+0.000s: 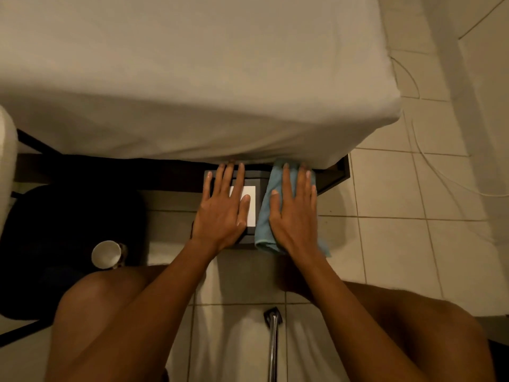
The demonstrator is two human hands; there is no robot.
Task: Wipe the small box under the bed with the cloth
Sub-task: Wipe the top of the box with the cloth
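A small dark box (pixel 252 232) with a white label lies on the tiled floor, its far end tucked under the bed's edge. My left hand (pixel 223 208) rests flat on the box's left half, fingers spread. A light blue cloth (pixel 265 213) is draped over the box's right side. My right hand (pixel 294 210) presses flat on the cloth, fingers stretched toward the bed. The box's right half is hidden by the cloth and hand.
The bed (pixel 192 92), covered by a white sheet, overhangs the box on a dark frame (pixel 334 177). A white cup (pixel 106 254) lies on a dark mat (pixel 55 244) at left. A metal rod (pixel 273 343) lies between my knees. A thin cable (pixel 429 158) crosses the tiles on the right.
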